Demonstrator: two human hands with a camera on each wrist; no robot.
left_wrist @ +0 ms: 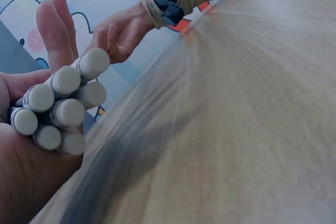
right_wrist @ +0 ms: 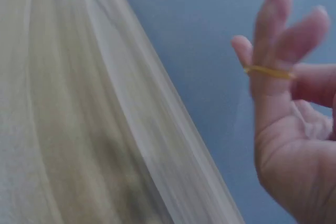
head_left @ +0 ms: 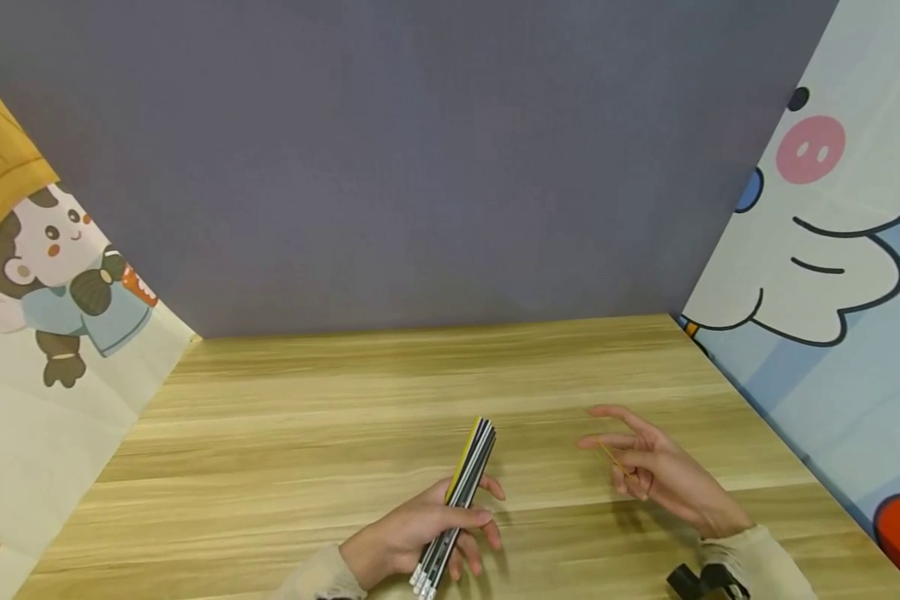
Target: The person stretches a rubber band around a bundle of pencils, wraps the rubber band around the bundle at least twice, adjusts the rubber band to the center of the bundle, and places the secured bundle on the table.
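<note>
My left hand (head_left: 427, 525) holds a bundle of pencils (head_left: 461, 483) over the table, thumb across them. Most look black and silver-white, with a yellow strip along one side. Their white eraser ends (left_wrist: 68, 112) face the left wrist camera. To the right, my right hand (head_left: 671, 475) is raised above the table, apart from the bundle, with a thin yellow rubber band (head_left: 612, 457) looped about its fingers. Two fingers reach out and the others are curled in. In the right wrist view the band (right_wrist: 270, 72) crosses the fingers; its far side is hidden.
The wood-grain table (head_left: 307, 417) lies under both hands. A grey panel (head_left: 420, 167) rises at its back edge. Cartoon-printed walls (head_left: 832, 275) stand at left and right. A black device (head_left: 708, 581) is strapped at the right wrist.
</note>
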